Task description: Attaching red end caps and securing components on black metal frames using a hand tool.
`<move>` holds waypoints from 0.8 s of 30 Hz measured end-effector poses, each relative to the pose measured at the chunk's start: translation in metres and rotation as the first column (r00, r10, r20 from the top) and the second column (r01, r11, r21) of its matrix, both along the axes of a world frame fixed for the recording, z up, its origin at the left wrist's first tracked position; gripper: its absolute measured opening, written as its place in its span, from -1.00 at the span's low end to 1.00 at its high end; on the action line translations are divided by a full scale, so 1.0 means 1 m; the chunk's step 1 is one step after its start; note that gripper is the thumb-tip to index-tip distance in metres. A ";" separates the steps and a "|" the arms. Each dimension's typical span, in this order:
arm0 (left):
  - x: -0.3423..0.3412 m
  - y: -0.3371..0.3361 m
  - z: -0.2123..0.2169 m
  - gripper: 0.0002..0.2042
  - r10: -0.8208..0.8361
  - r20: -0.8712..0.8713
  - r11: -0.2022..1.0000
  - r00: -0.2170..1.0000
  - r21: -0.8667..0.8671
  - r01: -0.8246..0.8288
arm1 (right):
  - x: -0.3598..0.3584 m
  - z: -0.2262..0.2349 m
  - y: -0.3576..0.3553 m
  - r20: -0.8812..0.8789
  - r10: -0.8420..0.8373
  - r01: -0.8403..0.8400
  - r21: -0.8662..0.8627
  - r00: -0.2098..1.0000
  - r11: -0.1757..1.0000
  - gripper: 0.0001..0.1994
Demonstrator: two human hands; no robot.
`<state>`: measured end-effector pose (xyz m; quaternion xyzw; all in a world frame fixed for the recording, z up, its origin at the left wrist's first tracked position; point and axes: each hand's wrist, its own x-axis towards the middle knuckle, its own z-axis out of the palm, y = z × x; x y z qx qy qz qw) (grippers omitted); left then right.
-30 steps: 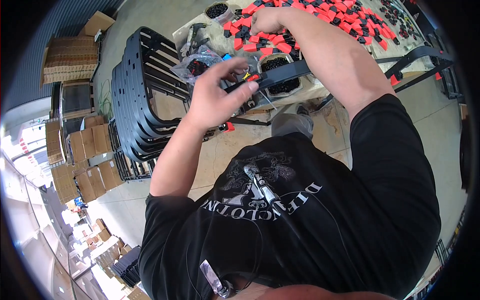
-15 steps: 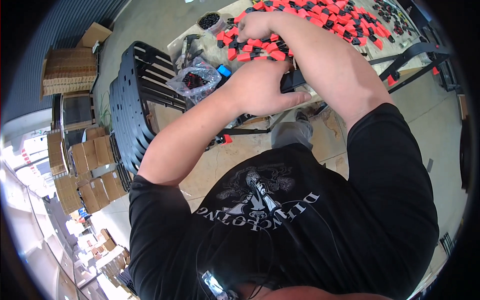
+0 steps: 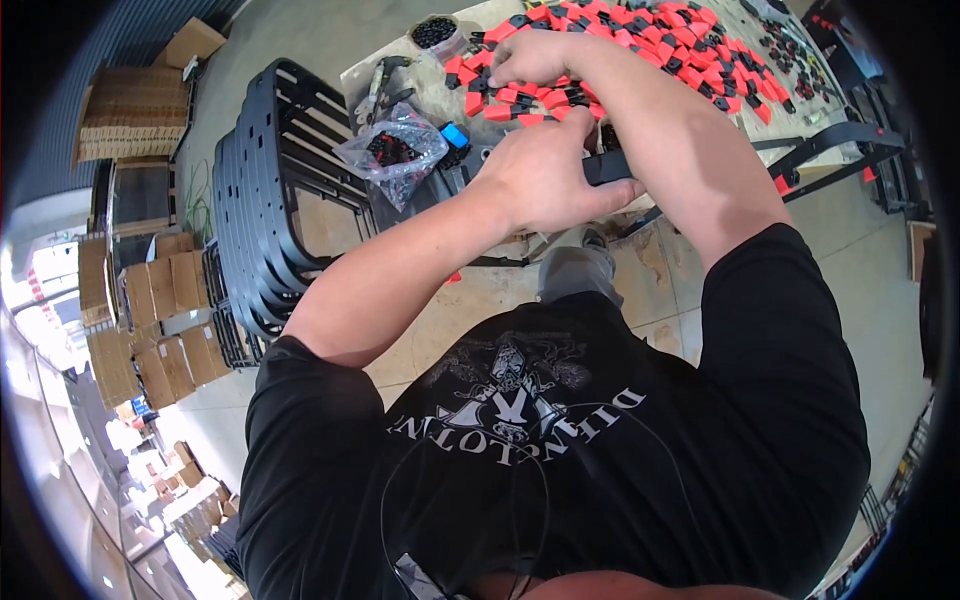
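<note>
Around black bar [image 3: 606, 168], left grip [image 3: 543, 178] clasped.

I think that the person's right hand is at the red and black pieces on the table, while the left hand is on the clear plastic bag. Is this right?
Not quite: the left hand is on the black bar, not the clear plastic bag, as the head view shows. The right hand is indeed at the red and black pieces.
</note>
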<state>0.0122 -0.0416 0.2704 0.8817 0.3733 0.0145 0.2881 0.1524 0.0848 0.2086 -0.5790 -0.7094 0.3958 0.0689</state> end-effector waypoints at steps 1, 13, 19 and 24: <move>-0.001 0.000 0.003 -0.22 -0.029 0.000 0.999 1.000 -0.032 0.029 | 0.004 -0.011 0.004 -0.006 -0.021 0.021 -0.006 1.000 1.000 -0.56; -0.098 0.003 -0.021 -0.60 0.290 0.350 0.936 0.891 -0.298 -0.187 | 0.006 -0.010 -0.002 -0.149 -0.160 0.150 -0.077 0.976 0.986 -0.73; -0.091 0.016 -0.027 -0.62 0.281 0.193 0.866 0.940 -0.473 -0.162 | 0.020 -0.028 0.006 -0.138 -0.127 0.119 -0.063 0.982 0.991 -0.74; -0.085 0.023 -0.021 -0.64 0.369 0.114 0.739 0.923 -0.638 -0.217 | 0.021 -0.027 0.004 -0.119 -0.119 0.114 -0.041 0.986 0.993 -0.74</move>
